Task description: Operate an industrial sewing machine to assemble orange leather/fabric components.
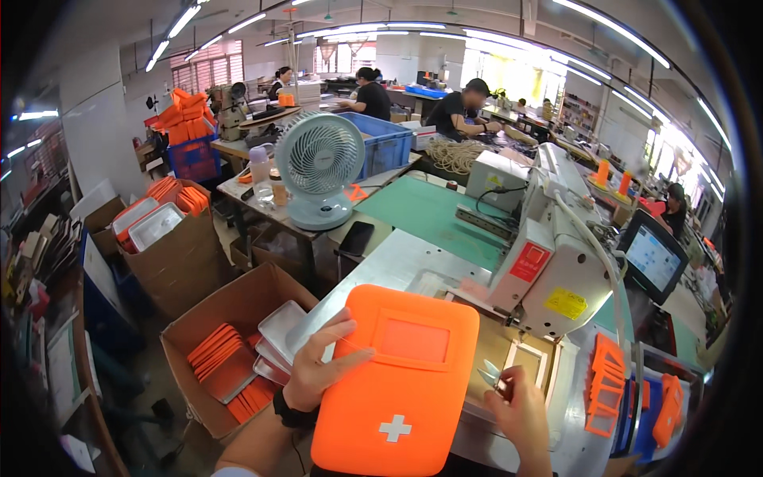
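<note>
An orange first-aid case cover (397, 389) with rounded corners is held up, tilted, in front of me. It carries a white cross low down and a stitched rectangular window near its top. My left hand (314, 370) grips its left edge, fingers lying across the front. To the right of the cover, my right hand (520, 409) is closed around small thread snips (489, 372), their blades pointing toward the cover. Just beyond the snips, a rectangular clamp frame (526, 367) lies on the bed of the sewing machine (548, 278).
An open carton (195, 314) of orange and white pieces stands at left. Orange window frames (606, 385) lie at right by a blue-lined tray (653, 405). A fan (321, 155), phone (357, 238) and screen (653, 254) surround the worktable. Other people sit farther back.
</note>
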A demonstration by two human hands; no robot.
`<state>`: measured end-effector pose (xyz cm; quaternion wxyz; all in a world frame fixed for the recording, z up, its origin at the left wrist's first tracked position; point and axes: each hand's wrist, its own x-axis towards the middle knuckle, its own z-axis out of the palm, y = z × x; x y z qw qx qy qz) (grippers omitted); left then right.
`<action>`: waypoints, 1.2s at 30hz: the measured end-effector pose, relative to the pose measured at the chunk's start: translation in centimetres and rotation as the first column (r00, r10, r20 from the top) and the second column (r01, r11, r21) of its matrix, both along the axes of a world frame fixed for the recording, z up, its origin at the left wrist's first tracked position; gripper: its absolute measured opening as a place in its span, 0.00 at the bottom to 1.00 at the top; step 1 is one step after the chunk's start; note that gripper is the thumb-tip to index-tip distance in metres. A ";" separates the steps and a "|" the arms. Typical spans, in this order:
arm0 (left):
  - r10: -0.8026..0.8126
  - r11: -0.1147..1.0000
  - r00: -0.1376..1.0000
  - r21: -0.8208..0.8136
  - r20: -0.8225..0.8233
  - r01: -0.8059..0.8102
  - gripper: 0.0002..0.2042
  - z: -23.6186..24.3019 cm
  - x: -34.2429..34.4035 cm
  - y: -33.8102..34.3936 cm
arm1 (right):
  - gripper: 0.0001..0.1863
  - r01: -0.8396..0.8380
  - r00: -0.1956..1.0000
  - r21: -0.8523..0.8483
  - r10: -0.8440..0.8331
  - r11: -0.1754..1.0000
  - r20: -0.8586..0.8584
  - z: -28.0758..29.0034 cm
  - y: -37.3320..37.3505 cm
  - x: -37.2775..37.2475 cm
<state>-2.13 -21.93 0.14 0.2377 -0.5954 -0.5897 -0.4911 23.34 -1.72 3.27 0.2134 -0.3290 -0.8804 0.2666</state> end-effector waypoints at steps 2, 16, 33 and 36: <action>0.009 1.000 1.000 -0.017 -0.022 -0.010 0.16 0.2 0.7 0.0 | 0.14 0.021 0.990 -0.013 -0.023 1.000 -0.138 1.3 -0.2 -0.1; -0.102 0.993 0.991 -0.064 -0.081 0.097 0.17 -0.7 4.1 1.3 | 0.13 -0.240 0.940 0.378 0.311 0.894 -0.139 3.4 -2.1 -3.7; -0.122 0.991 0.991 -0.064 -0.055 0.118 0.18 -1.4 4.7 1.6 | 0.13 -0.274 0.929 0.375 0.345 0.886 -0.137 3.0 -1.2 -3.4; -0.131 0.990 0.990 -0.062 -0.047 0.128 0.19 -1.7 4.8 1.8 | 0.14 -0.281 0.925 0.391 0.357 0.876 -0.134 2.7 -0.8 -3.3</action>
